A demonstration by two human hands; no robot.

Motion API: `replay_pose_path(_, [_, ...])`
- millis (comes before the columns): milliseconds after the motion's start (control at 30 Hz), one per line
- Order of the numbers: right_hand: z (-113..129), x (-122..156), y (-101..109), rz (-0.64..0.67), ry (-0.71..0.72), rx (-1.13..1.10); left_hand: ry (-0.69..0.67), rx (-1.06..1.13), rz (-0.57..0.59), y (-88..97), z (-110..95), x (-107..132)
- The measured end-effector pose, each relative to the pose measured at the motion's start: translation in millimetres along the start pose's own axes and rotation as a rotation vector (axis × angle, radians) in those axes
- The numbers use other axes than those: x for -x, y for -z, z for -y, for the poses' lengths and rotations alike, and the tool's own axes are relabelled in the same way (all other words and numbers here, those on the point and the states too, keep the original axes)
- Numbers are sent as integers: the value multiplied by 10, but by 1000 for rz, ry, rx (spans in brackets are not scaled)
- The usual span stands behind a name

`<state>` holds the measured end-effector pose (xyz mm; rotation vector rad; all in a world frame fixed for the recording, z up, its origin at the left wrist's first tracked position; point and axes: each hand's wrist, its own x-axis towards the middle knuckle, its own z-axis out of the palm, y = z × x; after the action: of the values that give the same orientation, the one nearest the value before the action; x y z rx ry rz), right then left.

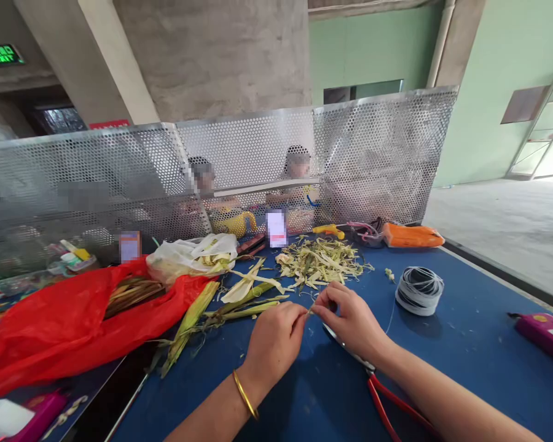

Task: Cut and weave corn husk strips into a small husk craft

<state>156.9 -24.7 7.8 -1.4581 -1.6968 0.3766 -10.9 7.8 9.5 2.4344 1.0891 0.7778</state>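
Observation:
My left hand (pixel 276 336), with a gold bangle (pixel 245 394) on its wrist, is closed in a pinch. Close beside it, my right hand (pixel 348 316) pinches too, and a thin straw-coloured strand (pixel 310 310) runs between the fingertips of both. The strand is too small to make out further. Partly hidden under my right hand and forearm lies a red-handled cutting tool (pixel 381 402). Just beyond my hands are a heap of shredded corn husk strips (pixel 320 261) and longer green husks (pixel 251 307). To the right stands a coil of grey wire (pixel 419 291).
A red plastic bag (pixel 69 325) and a white plastic bag (pixel 191 255) hold husks at left. A perforated metal screen (pixel 258 147) crosses the back, with people behind it. An orange pouch (pixel 412 236), a yellow-handled tool (pixel 329 231) and a purple case (pixel 546 334) lie at right.

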Motion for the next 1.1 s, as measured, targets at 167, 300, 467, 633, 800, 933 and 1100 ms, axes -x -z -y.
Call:
replay_pose_path(167, [27, -3, 28, -44, 17, -32, -30, 13, 5, -8, -11, 13])
replay_pose_path(300, [8, -7, -34, -28, -257, -522, 52, 109, -14, 20, -42, -19])
replay_pose_path(467, [37, 5, -10, -20, -124, -339, 47, 134, -34, 13, -30, -19])
replay_pose_path(633, [-63, -36, 15, -175, -88, -228, 148, 268, 27, 0, -35, -28])
replay_pose_path(800, [-122, -108, 63, -460, -330, -519, 447, 764, 71, 39, -34, -72])
replay_pose_path(933, [33, -8, -32, 55, -501, -815, 477, 907, -2, 40, -34, -84])
replay_pose_path(1100, [72, 138, -290, 330, -498, -815, 453, 824, -5, -7, 3, -89])
